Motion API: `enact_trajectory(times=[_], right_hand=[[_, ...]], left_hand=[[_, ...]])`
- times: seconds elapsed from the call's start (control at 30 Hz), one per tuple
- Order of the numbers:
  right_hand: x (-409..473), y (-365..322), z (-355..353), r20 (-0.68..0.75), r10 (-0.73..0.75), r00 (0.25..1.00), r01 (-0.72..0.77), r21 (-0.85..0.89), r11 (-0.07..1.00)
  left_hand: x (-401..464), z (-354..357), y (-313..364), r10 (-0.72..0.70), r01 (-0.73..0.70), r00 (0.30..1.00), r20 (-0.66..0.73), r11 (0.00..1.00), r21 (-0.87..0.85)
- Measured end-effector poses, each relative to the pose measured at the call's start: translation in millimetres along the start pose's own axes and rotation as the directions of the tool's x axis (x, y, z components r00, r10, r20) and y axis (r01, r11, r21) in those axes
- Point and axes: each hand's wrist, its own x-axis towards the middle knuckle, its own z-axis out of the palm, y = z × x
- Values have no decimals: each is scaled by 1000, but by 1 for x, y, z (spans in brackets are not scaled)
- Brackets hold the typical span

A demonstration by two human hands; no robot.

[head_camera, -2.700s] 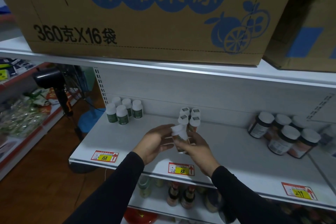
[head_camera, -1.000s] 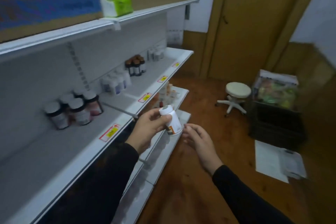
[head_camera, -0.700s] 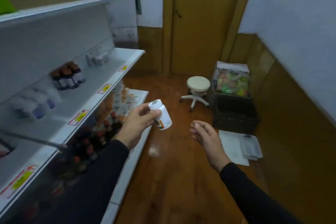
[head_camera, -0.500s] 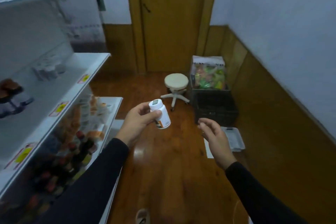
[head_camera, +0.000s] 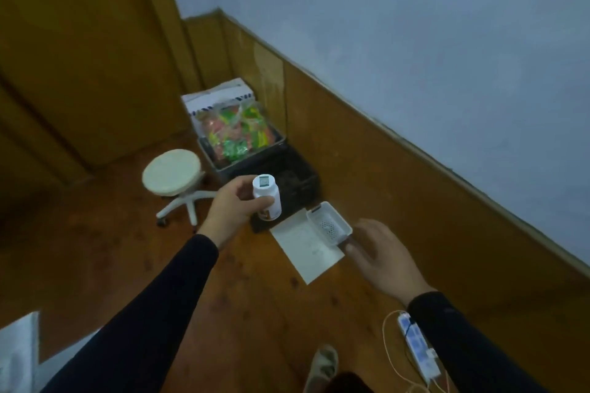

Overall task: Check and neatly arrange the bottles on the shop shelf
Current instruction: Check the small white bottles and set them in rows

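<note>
My left hand (head_camera: 234,209) grips a small white bottle (head_camera: 267,195) with a white cap and an orange-edged label, held upright over the wooden floor. My right hand (head_camera: 384,257) hangs to the right and lower, fingers relaxed, holding nothing. The shop shelf is almost wholly out of view; only a white corner (head_camera: 19,351) shows at the bottom left.
A small white basket (head_camera: 329,226) sits on a white sheet of paper (head_camera: 305,250) on the floor. Behind them stand a black crate (head_camera: 297,182), a box of colourful packets (head_camera: 238,132) and a round white stool (head_camera: 172,172). A power strip with cable (head_camera: 415,343) lies at the bottom right.
My view has swung right, away from the shelf to the room's corner. My left hand kept the bottle; my right hand let go and dropped to the right.
</note>
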Motion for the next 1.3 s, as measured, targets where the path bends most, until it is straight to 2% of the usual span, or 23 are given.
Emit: enact_trajectory(times=[0.13, 0.33, 0.47, 0.63, 0.8, 0.97, 1.13, 1.3], right_hand=[[83, 55, 8, 35, 41, 999, -37, -101, 994], [201, 143, 53, 113, 156, 981, -131, -200, 971], [258, 205, 110, 142, 251, 958, -223, -189, 956], [313, 290, 205, 123, 387, 914, -362, -185, 914], [352, 383, 322, 150, 454, 879, -426, -186, 886], [381, 459, 422, 149, 424, 893, -388, -222, 895], [404, 510, 485, 101, 438, 893, -406, -234, 883], [422, 525, 535, 48, 474, 879, -450, -246, 858]], left_hand=[[105, 40, -19, -10, 5, 998, 60, 995, 96], [255, 111, -93, -67, 38, 987, 149, 982, 188], [339, 161, -176, -165, 99, 958, 236, 958, 268], [427, 225, -310, -187, 65, 927, 326, 934, 352], [496, 286, -463, -193, 46, 921, 339, 916, 398], [549, 340, -594, -136, -33, 935, 327, 886, 463], [584, 378, -665, -96, -69, 949, 300, 866, 496], [601, 400, -698, -28, -130, 965, 262, 814, 566]])
